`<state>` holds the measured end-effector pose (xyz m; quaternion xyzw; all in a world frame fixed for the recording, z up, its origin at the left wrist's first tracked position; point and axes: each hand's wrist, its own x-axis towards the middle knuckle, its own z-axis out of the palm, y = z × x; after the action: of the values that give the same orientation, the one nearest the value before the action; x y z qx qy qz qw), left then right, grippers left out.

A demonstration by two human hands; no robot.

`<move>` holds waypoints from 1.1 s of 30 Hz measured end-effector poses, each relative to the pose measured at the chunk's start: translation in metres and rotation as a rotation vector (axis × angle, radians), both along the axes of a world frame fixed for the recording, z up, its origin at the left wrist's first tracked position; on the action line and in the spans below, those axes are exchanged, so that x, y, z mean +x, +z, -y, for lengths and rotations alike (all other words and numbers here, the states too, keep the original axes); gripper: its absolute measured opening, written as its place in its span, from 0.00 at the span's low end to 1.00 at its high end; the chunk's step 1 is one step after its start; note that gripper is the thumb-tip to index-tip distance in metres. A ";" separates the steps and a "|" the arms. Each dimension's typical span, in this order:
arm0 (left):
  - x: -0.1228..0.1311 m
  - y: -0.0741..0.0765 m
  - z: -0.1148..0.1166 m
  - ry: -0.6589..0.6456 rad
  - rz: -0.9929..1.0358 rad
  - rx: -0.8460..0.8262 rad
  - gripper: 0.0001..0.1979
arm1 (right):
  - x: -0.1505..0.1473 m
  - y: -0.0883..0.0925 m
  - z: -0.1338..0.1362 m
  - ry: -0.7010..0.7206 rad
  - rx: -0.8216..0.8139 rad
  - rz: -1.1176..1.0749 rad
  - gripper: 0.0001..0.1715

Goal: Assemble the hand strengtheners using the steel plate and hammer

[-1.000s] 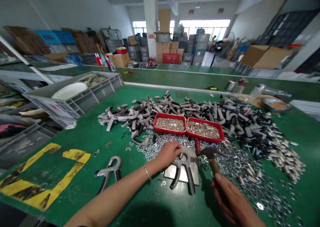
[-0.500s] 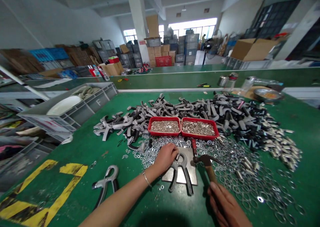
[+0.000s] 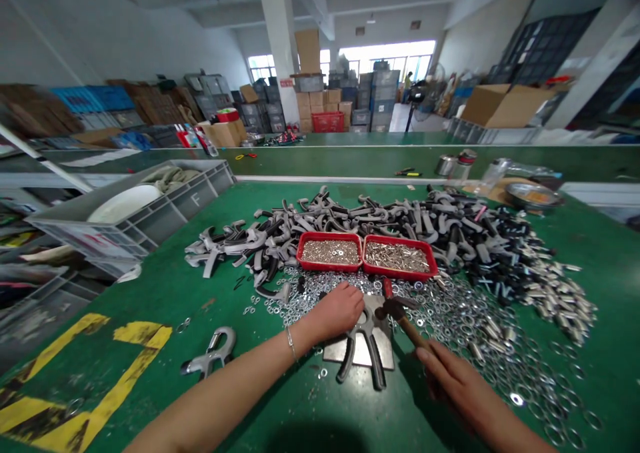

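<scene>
A grey clamp with two black-lined handles (image 3: 374, 356) lies on a metal plate (image 3: 334, 351) on the green table. My left hand (image 3: 343, 308), fingers closed, is at the top left of the clamp and hides what it may hold there. My right hand (image 3: 440, 370) is wrapped round the wooden handle of a hammer (image 3: 413, 333), whose head is just right of the clamp's top. Behind the hammer head stands a red-handled tool (image 3: 387, 287). Another grey clamp (image 3: 213, 353) lies to the left of my left forearm.
Two red trays (image 3: 299, 256) of small metal parts stand behind the plate. Grey clamp parts (image 3: 270, 236) are heaped around them, with loose washers (image 3: 465, 320) and metal cylinders at right. A grey crate (image 3: 173, 213) sits at left. A distant person (image 3: 407, 86) is at the back.
The hammer and my right hand have shifted, the hammer head moving left toward the clamp's top. My left hand has moved slightly right and covers more of the clamp.
</scene>
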<state>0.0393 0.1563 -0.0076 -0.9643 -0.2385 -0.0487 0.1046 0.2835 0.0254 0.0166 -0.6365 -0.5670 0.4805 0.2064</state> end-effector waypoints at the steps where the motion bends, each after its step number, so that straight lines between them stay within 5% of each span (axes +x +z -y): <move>1: 0.001 0.002 -0.003 -0.029 -0.018 -0.003 0.11 | 0.003 0.006 -0.005 0.022 0.018 0.033 0.24; 3: 0.002 0.005 -0.006 -0.025 -0.033 -0.038 0.12 | 0.005 0.018 -0.014 0.051 0.024 0.065 0.24; 8: -0.014 0.008 0.011 0.369 0.216 -0.214 0.15 | -0.001 0.056 -0.024 0.095 0.124 0.062 0.25; 10: -0.024 0.010 0.026 0.417 0.323 -0.299 0.15 | -0.006 0.063 -0.027 0.093 0.201 0.066 0.25; 14: -0.034 0.014 0.049 0.354 0.271 -0.415 0.11 | -0.021 0.049 -0.045 0.154 0.251 0.169 0.23; 17: -0.033 0.011 0.051 0.346 0.198 -0.401 0.08 | -0.029 0.033 -0.061 0.263 0.113 0.246 0.24; 20: -0.031 0.006 0.046 0.349 0.193 -0.382 0.08 | -0.032 0.029 -0.065 0.253 0.166 0.220 0.25; 24: -0.031 0.004 0.044 0.354 0.169 -0.356 0.07 | -0.029 0.035 -0.057 0.303 0.155 0.370 0.23; 28: -0.030 0.003 0.044 0.347 0.137 -0.326 0.07 | -0.024 0.037 -0.039 0.319 0.153 0.279 0.25; 33: -0.027 0.003 0.042 0.325 0.141 -0.317 0.09 | -0.017 0.014 -0.017 0.258 0.020 0.165 0.26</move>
<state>0.0124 0.1143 -0.0051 -0.9117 -0.4022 -0.0603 -0.0584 0.2664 0.0429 0.0307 -0.5938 -0.6637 0.4433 0.1020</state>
